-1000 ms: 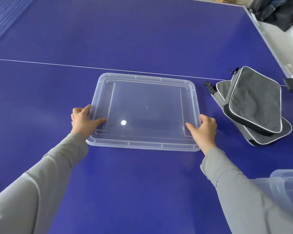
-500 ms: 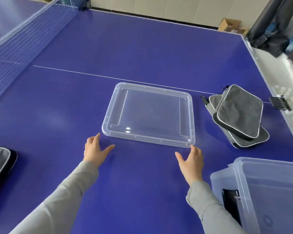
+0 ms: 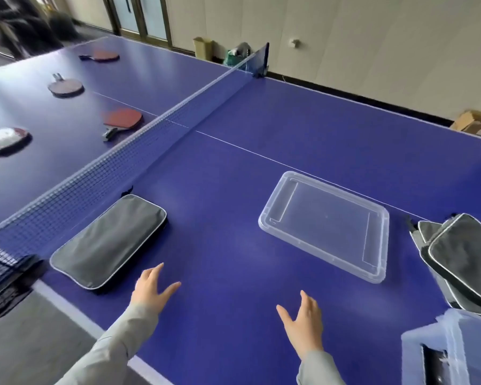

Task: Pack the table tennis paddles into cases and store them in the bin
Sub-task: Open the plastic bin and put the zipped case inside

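My left hand (image 3: 150,287) and my right hand (image 3: 303,320) hover open over the blue table, holding nothing. A clear plastic lid (image 3: 328,225) lies flat ahead of my right hand. A grey paddle case (image 3: 109,241) lies by the net, just left of my left hand. Two more grey cases (image 3: 461,257) are stacked at the right edge. The clear bin (image 3: 453,354) sits at the lower right with something dark inside. Beyond the net lie several paddles: a red one (image 3: 121,119), a dark one (image 3: 66,86), another red one (image 3: 102,55) and one at the far left (image 3: 3,138).
The net (image 3: 156,129) runs diagonally across the table between me and the paddles. The table's near edge and the grey floor (image 3: 25,334) are at the lower left. Cardboard boxes (image 3: 475,125) stand by the far wall.
Both hands have let go of the lid and drawn back toward me. The view has swung left and up, bringing the net, the paddles and the left case into sight.
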Motion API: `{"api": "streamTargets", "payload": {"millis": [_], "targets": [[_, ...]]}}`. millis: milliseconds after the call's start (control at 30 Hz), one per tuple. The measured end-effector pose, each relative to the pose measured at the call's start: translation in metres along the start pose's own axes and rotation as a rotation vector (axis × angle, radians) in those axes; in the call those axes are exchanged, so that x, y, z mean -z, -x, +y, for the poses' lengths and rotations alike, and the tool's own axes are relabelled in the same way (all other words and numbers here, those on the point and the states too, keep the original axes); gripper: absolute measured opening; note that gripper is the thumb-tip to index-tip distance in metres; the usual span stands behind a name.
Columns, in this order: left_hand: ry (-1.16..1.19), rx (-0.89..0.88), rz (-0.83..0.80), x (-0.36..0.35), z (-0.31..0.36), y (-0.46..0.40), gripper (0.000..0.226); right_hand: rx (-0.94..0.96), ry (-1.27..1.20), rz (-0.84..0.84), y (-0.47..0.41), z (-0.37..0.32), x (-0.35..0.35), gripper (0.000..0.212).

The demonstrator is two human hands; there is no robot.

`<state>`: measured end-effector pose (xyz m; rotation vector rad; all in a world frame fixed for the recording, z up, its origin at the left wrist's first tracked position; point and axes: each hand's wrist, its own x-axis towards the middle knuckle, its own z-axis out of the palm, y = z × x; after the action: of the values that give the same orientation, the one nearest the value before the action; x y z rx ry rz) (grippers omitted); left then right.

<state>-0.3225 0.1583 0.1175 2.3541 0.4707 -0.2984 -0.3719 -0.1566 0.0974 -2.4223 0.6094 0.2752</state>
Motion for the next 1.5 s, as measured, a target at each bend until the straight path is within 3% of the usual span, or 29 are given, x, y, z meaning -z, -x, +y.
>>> {"api": "streamTargets", "payload": {"millis": [200,300,467,667,767,900,1133,1267,1367,1500], "targets": [[-0.004,-0.012,0.185,0.100,-0.061,-0.053,0.065,0.025,0.002,-0.059,0.010,-0.076,-0.056,0.075],[-0.014,0.036,0.188,0.148,-0.089,-0.100,0.070,-0.001,-0.073,-0.071,0.017,-0.130,-0.096,0.074],[0.053,0.127,-0.011,0.187,-0.127,-0.172,0.081,-0.057,-0.241,-0.153,0.023,-0.230,-0.166,0.071],[0.166,0.198,-0.247,0.183,-0.139,-0.210,0.081,-0.132,-0.371,-0.194,0.016,-0.304,-0.215,0.068],[0.181,0.232,-0.316,0.177,-0.144,-0.229,0.092,-0.169,-0.394,-0.204,0.007,-0.321,-0.231,0.068],[0.215,0.272,-0.333,0.169,-0.144,-0.241,0.073,-0.207,-0.447,-0.205,0.002,-0.335,-0.247,0.059],[0.295,0.311,-0.333,0.168,-0.130,-0.240,0.070,-0.244,-0.552,-0.199,0.000,-0.337,-0.253,0.060],[0.471,0.321,-0.347,0.167,-0.118,-0.229,0.067,-0.206,-0.582,-0.189,0.000,-0.331,-0.232,0.055],[0.619,0.312,-0.447,0.171,-0.099,-0.220,0.075,-0.155,-0.606,-0.164,0.003,-0.327,-0.200,0.052],[0.708,0.220,-0.651,0.172,-0.061,-0.200,0.069,-0.084,-0.571,-0.097,0.009,-0.315,-0.146,0.067]]}}
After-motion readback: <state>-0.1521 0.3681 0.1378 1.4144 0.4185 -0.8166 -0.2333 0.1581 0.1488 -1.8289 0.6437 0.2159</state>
